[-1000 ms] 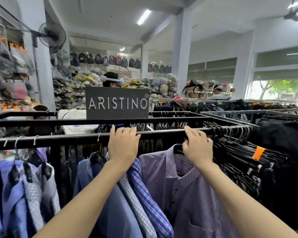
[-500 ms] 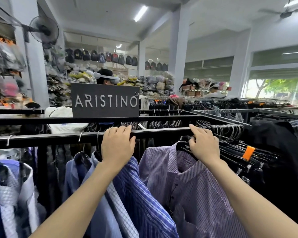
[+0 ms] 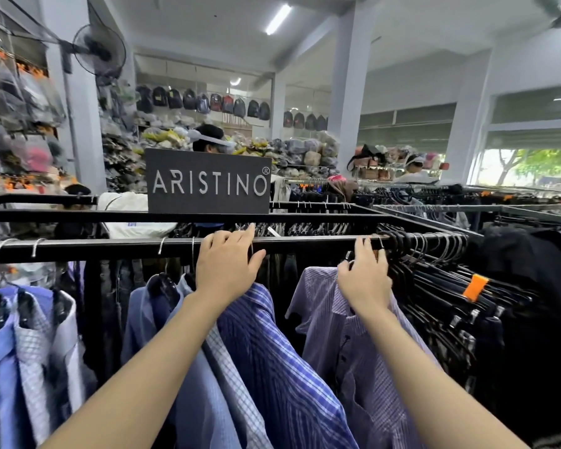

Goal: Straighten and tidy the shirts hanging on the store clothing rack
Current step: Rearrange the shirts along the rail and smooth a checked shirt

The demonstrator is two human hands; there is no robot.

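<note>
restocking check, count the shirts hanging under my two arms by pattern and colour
plain blue shirt: 1
checked shirt: 1
blue striped shirt: 1
purple striped shirt: 1
total: 4

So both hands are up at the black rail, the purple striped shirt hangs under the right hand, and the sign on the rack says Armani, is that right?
Not quite. The sign on the rack reads ARISTINO, not Armani, as the head view shows. The rest holds: the left hand and right hand are both up at the black rail, and the purple striped shirt hangs under the right hand.
</note>
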